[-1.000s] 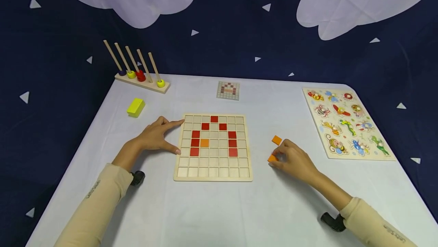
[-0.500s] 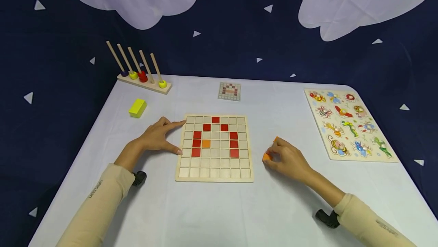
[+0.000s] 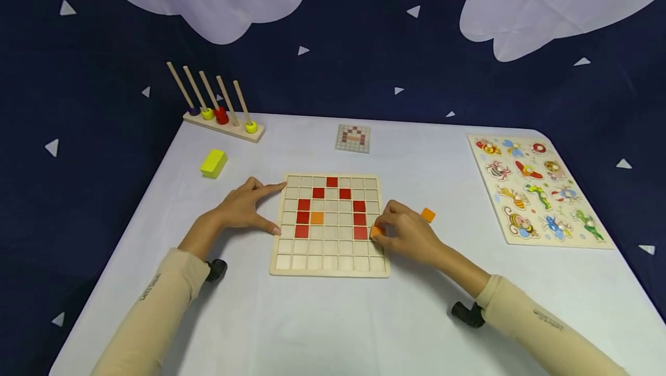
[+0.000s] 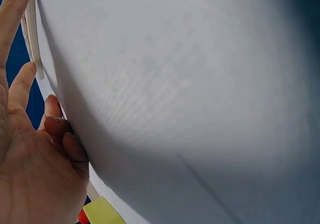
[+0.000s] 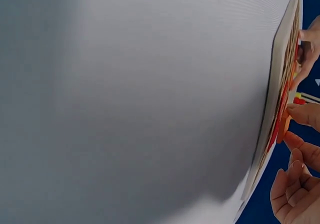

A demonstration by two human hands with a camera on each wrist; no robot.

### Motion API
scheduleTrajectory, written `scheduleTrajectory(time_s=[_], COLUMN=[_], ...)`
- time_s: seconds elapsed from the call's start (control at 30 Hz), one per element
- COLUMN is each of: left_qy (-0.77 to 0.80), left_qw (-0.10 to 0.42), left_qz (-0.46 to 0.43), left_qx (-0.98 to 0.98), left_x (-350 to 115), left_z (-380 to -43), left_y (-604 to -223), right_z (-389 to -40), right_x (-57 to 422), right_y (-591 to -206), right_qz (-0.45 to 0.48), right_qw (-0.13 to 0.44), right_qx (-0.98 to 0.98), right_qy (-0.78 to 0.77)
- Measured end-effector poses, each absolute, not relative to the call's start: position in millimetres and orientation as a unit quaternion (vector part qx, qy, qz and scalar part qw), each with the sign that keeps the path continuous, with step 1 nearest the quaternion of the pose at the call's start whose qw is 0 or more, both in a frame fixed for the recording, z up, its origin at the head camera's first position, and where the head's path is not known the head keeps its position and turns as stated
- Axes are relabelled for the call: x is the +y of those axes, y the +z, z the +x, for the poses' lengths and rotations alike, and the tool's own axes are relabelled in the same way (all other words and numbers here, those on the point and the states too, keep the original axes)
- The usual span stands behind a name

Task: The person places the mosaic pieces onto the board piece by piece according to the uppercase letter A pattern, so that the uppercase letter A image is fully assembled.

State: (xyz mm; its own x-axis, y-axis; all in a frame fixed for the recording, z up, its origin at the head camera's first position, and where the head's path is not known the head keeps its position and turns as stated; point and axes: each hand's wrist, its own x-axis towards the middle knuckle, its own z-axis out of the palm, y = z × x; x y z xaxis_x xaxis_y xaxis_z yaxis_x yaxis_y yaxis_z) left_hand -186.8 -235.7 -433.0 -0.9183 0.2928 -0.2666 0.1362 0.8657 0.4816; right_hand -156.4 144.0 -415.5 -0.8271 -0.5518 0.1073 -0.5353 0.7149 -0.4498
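A wooden grid board (image 3: 330, 273) lies mid-table, with several red tiles (image 3: 359, 218) and one orange tile (image 3: 317, 218) set in its squares. My left hand (image 3: 240, 208) touches the board's left edge with spread index finger and thumb; its other fingers are curled in the left wrist view. Over the board's right side, my right hand (image 3: 408, 231) pinches a second orange tile (image 5: 284, 126) between thumb and finger. The right wrist view shows that tile just above the board, near the red tiles. Behind the right hand, a loose orange tile (image 3: 428, 215) lies on the table.
A small pattern card (image 3: 353, 139) lies behind the board. At the back left stand a peg rack (image 3: 229, 128) with coloured beads and a yellow block (image 3: 214, 163). An insect peg puzzle (image 3: 541, 191) lies on the right of the white table (image 3: 322, 330).
My right hand has picked an orange tile off the table and carried it left over the board's right edge. The left hand stays at the board; the view shifts slightly.
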Motion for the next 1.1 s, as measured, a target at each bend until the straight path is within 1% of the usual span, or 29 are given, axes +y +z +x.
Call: scheduleTrajectory(time_s=[0.33, 0.7, 0.93, 1.1], left_qy=[0.233, 0.235, 0.236, 0.235], left_qw=[0.164, 0.168, 0.169, 0.167], left_qz=[0.113, 0.111, 0.114, 0.115], left_qx=[0.952, 0.951, 0.95, 0.951], left_x=[-234.8, -234.9, -234.0, -235.6], left_z=[-186.9, -187.2, -186.5, -186.9], left_y=[-432.9, -434.7, -434.3, -434.0], right_z=[-168.5, -183.2, -189.4, -192.9], right_x=[107.9, 72.7, 64.5, 62.6], right_y=[-409.5, -411.9, -418.9, -422.5], right_qz=[-0.313, -0.345, -0.354, -0.348], right_qw=[0.027, 0.041, 0.041, 0.057], right_qx=[0.919, 0.911, 0.906, 0.903], right_qy=[-0.236, -0.223, -0.231, -0.247])
